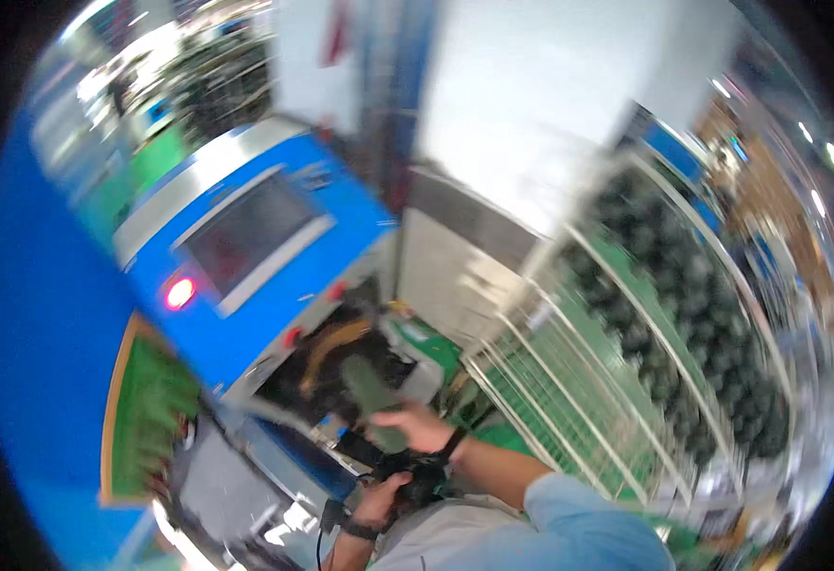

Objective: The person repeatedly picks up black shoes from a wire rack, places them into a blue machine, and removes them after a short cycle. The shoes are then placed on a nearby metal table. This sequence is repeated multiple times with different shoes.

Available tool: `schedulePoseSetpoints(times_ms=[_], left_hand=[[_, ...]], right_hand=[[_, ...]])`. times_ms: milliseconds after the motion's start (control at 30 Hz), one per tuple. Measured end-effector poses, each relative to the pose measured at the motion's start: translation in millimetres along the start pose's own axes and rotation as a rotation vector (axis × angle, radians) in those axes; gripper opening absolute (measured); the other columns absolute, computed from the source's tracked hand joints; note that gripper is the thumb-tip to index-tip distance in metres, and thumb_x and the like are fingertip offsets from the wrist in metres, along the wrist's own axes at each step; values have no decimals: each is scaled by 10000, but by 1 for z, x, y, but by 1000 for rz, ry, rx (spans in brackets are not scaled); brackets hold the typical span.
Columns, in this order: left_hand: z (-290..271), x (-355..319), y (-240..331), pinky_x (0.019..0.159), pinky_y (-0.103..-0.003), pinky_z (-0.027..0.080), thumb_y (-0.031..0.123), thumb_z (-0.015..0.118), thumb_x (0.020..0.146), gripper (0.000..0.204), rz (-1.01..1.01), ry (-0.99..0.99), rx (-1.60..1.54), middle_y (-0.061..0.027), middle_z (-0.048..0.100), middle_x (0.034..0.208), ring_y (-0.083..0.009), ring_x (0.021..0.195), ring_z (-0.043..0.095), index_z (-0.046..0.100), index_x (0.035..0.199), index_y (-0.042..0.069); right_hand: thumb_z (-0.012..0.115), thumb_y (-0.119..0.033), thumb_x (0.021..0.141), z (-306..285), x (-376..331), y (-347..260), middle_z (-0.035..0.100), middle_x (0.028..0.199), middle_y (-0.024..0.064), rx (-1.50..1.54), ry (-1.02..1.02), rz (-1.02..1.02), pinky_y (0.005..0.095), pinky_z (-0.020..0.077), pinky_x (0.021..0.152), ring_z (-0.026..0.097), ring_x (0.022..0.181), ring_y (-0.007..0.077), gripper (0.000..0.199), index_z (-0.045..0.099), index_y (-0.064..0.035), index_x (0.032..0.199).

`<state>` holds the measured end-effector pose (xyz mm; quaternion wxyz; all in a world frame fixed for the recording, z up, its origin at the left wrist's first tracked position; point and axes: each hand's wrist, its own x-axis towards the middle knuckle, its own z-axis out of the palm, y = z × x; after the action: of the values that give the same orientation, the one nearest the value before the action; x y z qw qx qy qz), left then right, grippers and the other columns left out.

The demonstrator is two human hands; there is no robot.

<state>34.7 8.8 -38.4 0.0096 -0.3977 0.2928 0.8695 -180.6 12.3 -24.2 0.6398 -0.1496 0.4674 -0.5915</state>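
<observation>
My right hand (419, 427) is closed on a long, rounded dark green piece (367, 383). Its kind is unclear through the blur. The piece points away from me, toward the dark opening (327, 357) in the front of a blue machine (255, 238). Nearer to my body, my left hand (376, 502) curls around a black, bunched item (419, 479) held close to my waist. What that item is cannot be made out. Dark bands circle both my wrists.
The blue machine carries a dark screen (255, 233), a glowing red light (180, 292) and red knobs. On the right, a white wire rack (569, 400) stands beside rows of dark rounded objects (693, 314). A grey padded surface (222, 485) lies at lower left, beside a blue panel (41, 324).
</observation>
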Motion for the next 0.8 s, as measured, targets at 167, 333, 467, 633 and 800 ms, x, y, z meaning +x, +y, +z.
schedulePoseSetpoints(times_ms=[167,333,467,633,800], left_hand=[[-31,-8,5,884,-382,586,280,752,938,480,128,164,49,-103,749,1191,-223,1039,718,680,1314,-8],[8,15,13,962,-428,578,519,809,883,727,98,301,337,-94,741,1261,-252,1136,717,627,1403,44],[49,51,4,693,-355,495,494,718,992,440,157,216,618,-23,715,957,-143,802,625,766,1118,75],[126,90,18,634,-354,477,514,701,1016,451,-192,-82,583,6,669,777,-143,696,601,752,947,71],[101,185,30,779,-385,557,649,863,803,763,-668,459,1097,-48,737,1086,-208,934,698,680,1274,79]], right_hand=[[844,-170,896,-26,-104,-48,691,1347,58,-297,247,-389,341,492,1070,642,1184,176,733,537,-34,1548],[781,-83,936,-180,-323,-61,707,1290,180,428,875,-767,393,653,811,746,1026,302,665,504,-10,1535],[621,-318,1070,-272,-502,-33,739,946,146,854,1358,-1116,238,565,496,716,703,214,267,651,-83,1193],[549,-330,1059,-377,-675,34,702,834,97,1050,1065,-1438,263,550,496,690,658,184,293,681,-72,1013],[551,-348,1042,-519,-757,67,707,950,84,585,1550,-1448,306,586,780,676,885,211,347,666,-22,1014]])
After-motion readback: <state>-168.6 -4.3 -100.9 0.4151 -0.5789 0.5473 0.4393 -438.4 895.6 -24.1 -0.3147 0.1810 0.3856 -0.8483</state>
